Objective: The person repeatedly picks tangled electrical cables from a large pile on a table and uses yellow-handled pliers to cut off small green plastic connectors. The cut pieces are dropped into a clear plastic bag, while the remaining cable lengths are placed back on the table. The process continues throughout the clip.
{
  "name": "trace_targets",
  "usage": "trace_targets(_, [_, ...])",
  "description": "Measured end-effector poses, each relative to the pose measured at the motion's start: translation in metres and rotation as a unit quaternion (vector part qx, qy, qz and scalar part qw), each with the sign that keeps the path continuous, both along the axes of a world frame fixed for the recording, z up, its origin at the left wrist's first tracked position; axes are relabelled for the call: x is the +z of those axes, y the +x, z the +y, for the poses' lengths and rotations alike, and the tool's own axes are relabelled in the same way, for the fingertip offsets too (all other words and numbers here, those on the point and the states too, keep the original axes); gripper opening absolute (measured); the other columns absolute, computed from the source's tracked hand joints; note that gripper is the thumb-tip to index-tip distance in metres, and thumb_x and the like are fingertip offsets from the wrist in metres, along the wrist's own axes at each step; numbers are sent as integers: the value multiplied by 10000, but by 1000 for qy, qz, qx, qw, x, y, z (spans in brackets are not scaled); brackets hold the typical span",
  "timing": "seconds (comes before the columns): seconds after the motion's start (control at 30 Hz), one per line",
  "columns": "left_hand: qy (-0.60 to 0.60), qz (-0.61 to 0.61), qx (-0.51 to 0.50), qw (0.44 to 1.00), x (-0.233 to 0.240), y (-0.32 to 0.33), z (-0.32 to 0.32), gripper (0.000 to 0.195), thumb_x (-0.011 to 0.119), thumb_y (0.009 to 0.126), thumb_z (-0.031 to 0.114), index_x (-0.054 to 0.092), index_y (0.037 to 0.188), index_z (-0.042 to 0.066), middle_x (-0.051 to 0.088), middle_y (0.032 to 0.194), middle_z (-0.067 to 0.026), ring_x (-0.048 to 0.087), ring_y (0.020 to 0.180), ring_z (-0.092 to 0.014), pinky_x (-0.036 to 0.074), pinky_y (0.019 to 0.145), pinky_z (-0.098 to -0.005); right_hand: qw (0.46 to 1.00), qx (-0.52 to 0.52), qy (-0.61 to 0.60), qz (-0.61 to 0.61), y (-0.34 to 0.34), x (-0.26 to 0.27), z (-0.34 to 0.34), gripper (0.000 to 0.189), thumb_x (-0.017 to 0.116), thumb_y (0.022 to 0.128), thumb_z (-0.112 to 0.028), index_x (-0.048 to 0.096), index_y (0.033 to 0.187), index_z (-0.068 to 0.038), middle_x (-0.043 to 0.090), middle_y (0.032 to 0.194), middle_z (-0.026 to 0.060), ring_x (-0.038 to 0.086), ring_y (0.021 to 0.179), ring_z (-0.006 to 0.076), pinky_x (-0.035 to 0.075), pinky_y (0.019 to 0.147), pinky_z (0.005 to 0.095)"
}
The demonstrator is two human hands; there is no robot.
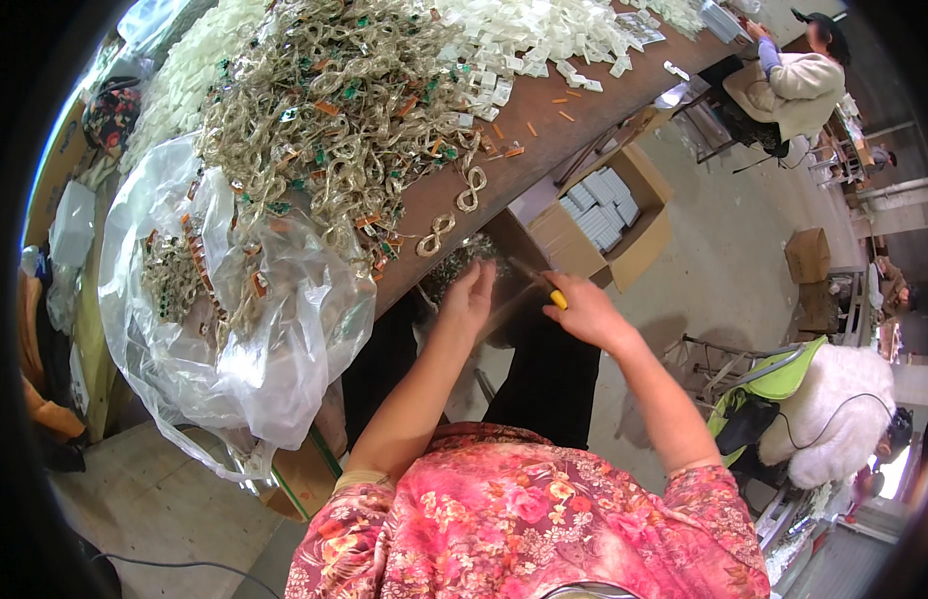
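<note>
Below the table's front edge, my left hand (473,290) is raised with its fingers pointing away from me. Whether anything is between them is hidden. My right hand (589,308) grips a hand tool with a yellow handle (558,299); its thin far part is blurred and points toward my left hand. Under both hands is an open container with a tangle of clear wire bundles (475,254). Two figure-eight coils of clear wire, one nearer coil (436,234) and one farther coil (472,189), lie on the brown tabletop (434,196).
A large heap of coiled wires (336,112) and piles of white plastic pieces (539,34) cover the table. A clear plastic bag (284,359) hangs at the left. At right stands a cardboard box (643,224) of white packs. A seated person (797,86) works farther off, beyond a green chair (778,374).
</note>
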State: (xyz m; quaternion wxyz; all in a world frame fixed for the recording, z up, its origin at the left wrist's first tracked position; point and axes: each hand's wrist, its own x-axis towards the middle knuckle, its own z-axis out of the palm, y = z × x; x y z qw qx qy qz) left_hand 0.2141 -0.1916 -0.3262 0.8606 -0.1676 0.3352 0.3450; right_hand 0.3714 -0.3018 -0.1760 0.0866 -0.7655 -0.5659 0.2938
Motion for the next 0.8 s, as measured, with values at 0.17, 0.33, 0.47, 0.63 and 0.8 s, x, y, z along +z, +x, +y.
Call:
trace_targets(0.17, [35,-35,1,999,54,-6,-17,149,627,914,7,612,1059,-20,616,1057,-102,606,1064,-210,546,952,-281,990,-68,70,104,-33,-1,-19,545,694,812,-185,513,1299,-21,594,1212,212,562,1130,391,464,938,419])
trace_targets(0.33, [93,-28,-57,994,89,-18,-33,149,654,908,56,619,1054,48,625,1063,-76,592,1077,-197,495,988,-318,976,-105,122,148,-55,17,-35,535,691,816,-171,507,1302,-43,597,1171,180,574,1090,375,468,913,403])
trace_targets(0.47, [114,-29,-79,990,106,-24,-44,190,693,879,58,621,1051,95,643,1064,-70,597,1071,-208,475,975,-329,979,-97,115,135,-62,36,-48,527,691,815,-165,513,1297,-50,605,1152,177,578,1079,379,473,902,412])
trace_targets(0.63, [164,-65,-71,982,118,-27,-57,123,705,878,88,649,985,109,657,1011,-46,605,1039,-193,474,970,-326,981,-92,112,131,-67,55,-60,533,692,814,-158,510,1301,-42,607,1181,183,580,1082,386,476,914,417])
trace_targets(0.8, [228,-72,-78,968,127,-30,-60,97,685,892,71,645,971,108,657,1005,-38,606,1010,-175,484,949,-320,975,-101,111,161,-72,67,-70,556,701,813,-144,503,1317,-21,594,1239,188,574,1116,350,448,961,378])
